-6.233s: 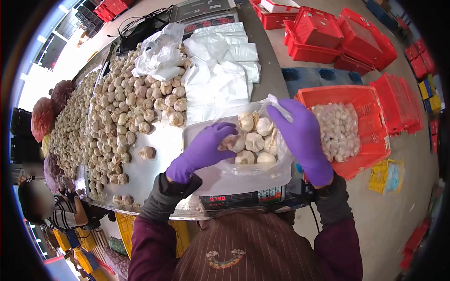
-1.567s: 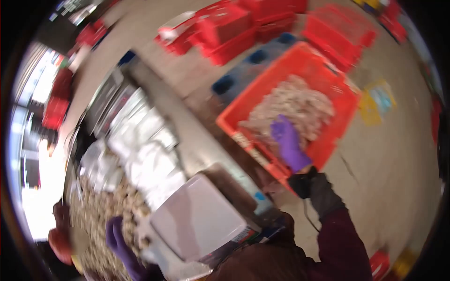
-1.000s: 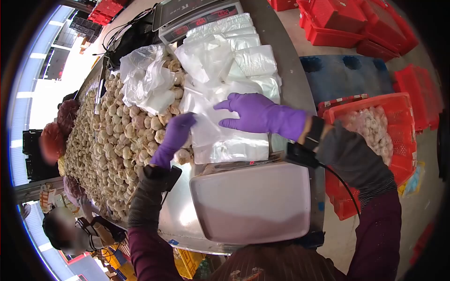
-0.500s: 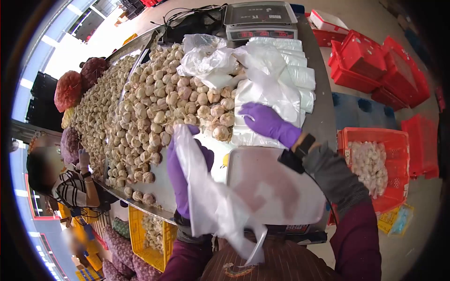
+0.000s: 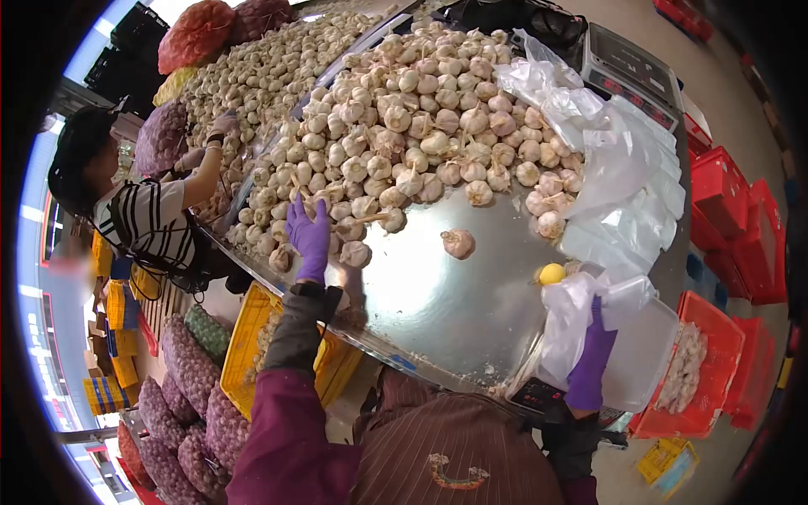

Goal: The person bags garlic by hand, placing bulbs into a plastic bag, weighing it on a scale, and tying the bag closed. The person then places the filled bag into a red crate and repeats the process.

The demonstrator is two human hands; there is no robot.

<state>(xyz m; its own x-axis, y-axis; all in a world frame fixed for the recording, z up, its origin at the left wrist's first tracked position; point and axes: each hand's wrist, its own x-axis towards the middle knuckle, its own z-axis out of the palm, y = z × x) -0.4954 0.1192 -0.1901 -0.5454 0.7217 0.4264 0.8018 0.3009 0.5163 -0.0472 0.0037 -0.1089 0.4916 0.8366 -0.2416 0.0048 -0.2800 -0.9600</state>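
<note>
My left hand point(image 5: 310, 239), in a purple glove, reaches to the near edge of a large heap of garlic bulbs point(image 5: 396, 118). Its fingers are spread at the bulbs, with nothing gripped. On the right, my right hand point(image 5: 592, 362), gloved the same way, grips a thin white plastic bag point(image 5: 566, 324) that hangs beside the scale pan point(image 5: 644, 353); the bag partly hides its fingers. One single garlic bulb point(image 5: 458, 243) lies apart on the metal table point(image 5: 421, 303). A yellow round object point(image 5: 551, 273) sits by the bag.
Stacked plastic bags point(image 5: 631, 194) cover the table's right side, below a digital scale point(image 5: 631, 71). A red crate point(image 5: 694, 370) holds garlic at right; a yellow crate point(image 5: 252, 337) stands at lower left. A co-worker point(image 5: 143, 202) handles garlic at left, near mesh sacks point(image 5: 195, 362).
The view has turned left. My left hand has let go of the bag and moved to the garlic heap. My right hand has left the bag stack and now holds the bag.
</note>
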